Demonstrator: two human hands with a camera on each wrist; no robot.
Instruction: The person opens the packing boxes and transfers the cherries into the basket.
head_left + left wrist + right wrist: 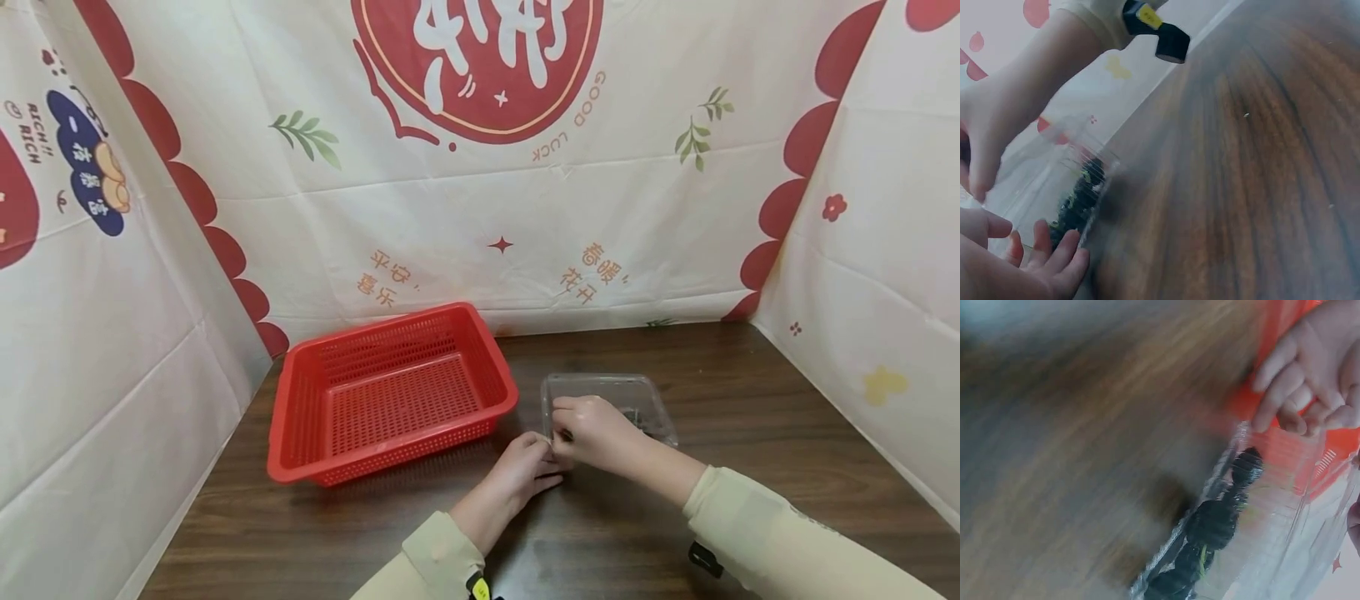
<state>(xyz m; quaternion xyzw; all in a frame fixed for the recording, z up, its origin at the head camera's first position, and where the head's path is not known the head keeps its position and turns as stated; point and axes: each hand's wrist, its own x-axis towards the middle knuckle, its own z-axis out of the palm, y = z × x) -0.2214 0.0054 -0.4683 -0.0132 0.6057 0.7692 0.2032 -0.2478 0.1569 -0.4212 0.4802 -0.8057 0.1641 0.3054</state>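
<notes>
A clear plastic box [600, 378] stands on the table, just right of the red basket. Dark, rounded pieces [1213, 525] with thin green strands lie in it; their kind is unclear. My right hand [596, 429] is over the box's left end, fingers curled, with a small dark piece [567, 435] showing between them. At the near left corner of the box, my left hand [521, 471] lies close against the right fingertips. The left wrist view shows the left hand's fingers [1063, 253] relaxed and spread beside the clear wall; nothing is plainly visible in that hand.
A red perforated basket [390, 442] sits on the left of the brown wooden table [600, 533]. Printed cloth walls [480, 208] enclose the back and both sides. Dark straps with small devices [705, 558] are on the sleeves.
</notes>
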